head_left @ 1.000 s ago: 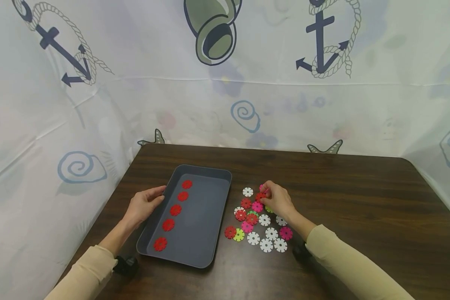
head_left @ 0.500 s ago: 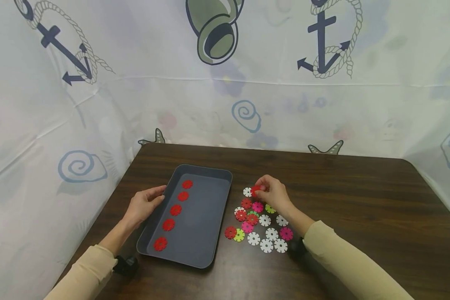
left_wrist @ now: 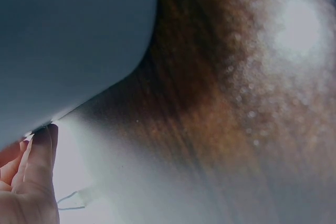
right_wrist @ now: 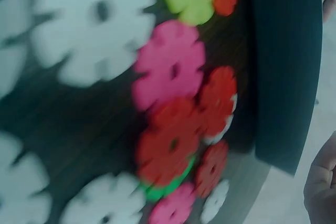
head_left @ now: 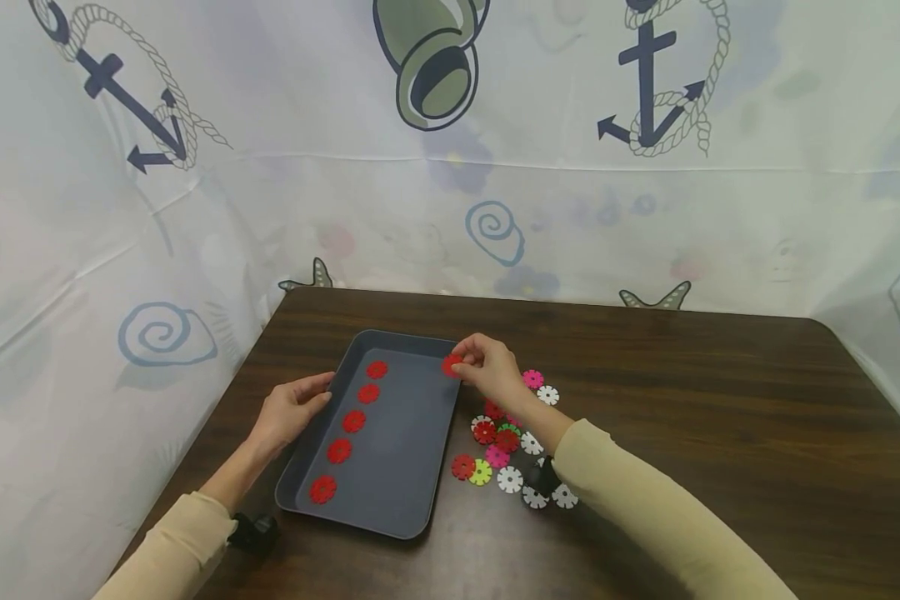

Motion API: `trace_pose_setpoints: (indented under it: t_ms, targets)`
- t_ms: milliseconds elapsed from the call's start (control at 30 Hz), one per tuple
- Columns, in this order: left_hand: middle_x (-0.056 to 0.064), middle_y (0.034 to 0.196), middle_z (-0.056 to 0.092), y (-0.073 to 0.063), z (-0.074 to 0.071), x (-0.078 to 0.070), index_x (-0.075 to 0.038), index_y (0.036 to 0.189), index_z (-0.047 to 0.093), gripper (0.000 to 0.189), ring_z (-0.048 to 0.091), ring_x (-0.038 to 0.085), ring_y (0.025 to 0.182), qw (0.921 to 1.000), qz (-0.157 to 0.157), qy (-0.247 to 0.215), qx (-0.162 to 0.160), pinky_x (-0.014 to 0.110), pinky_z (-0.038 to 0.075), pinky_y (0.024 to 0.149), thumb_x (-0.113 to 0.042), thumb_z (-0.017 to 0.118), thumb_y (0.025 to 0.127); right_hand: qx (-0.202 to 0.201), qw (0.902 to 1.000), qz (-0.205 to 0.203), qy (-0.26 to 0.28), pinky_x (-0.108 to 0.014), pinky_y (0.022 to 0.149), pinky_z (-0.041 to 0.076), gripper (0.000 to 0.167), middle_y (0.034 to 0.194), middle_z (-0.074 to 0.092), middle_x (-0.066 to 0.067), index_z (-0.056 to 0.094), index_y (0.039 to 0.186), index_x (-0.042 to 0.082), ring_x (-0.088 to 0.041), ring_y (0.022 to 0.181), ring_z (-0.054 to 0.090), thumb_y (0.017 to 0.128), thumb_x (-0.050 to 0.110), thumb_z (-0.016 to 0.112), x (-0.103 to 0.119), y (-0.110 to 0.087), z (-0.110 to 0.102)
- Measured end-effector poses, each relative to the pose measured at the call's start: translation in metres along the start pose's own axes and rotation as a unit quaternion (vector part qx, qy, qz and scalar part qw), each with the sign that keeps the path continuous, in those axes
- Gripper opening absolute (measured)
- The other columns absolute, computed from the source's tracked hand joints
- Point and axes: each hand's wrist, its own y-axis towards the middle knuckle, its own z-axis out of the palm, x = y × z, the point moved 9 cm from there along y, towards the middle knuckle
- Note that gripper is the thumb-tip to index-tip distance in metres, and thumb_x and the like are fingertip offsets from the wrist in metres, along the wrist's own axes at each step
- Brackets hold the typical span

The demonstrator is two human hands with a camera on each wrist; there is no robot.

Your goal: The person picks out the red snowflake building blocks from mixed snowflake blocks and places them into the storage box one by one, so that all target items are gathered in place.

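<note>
We are seeing a red disc (head_left: 451,366), flat, round and notched at its edge, by the right rim of a grey tray (head_left: 401,442) near the far corner; its face is pointing toward us, equally wide every way. The right hand (head_left: 489,368) is pinching it between thumb and fingers. The tray is lying lengthwise away from us, its far end angling right. The left hand (head_left: 288,412) is touching its left rim with straight fingers.
</note>
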Motion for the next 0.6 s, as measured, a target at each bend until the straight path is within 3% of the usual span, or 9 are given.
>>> trace_pose_setpoints:
  t_ms: [300,600]
  targets:
    - [0.022,0.128,0.057,0.001,0.001,0.001,-0.001,0.135,0.05,0.043,0.057,0.033,0.113,1.0,0.005,0.001,-0.002,0.019,0.05,0.07,-0.015,0.057,0.095,0.022,0.9997,-0.007,-0.01,-0.027,0.066,0.055,0.016,0.079,0.063,-0.011,0.064,0.099,0.001,-0.011,0.068,0.06,0.084,0.0,0.068,0.005,0.013,0.034]
    - [0.021,0.127,0.057,0.001,0.0,0.002,-0.002,0.135,0.05,0.042,0.059,0.032,0.109,1.0,0.002,-0.008,-0.001,0.021,0.052,0.069,-0.014,0.057,0.095,0.04,0.9986,-0.017,-0.031,-0.024,0.063,0.054,0.016,0.079,0.063,-0.011,0.064,0.099,0.0,-0.01,0.066,0.059,0.084,-0.001,0.067,0.008,0.025,0.054]
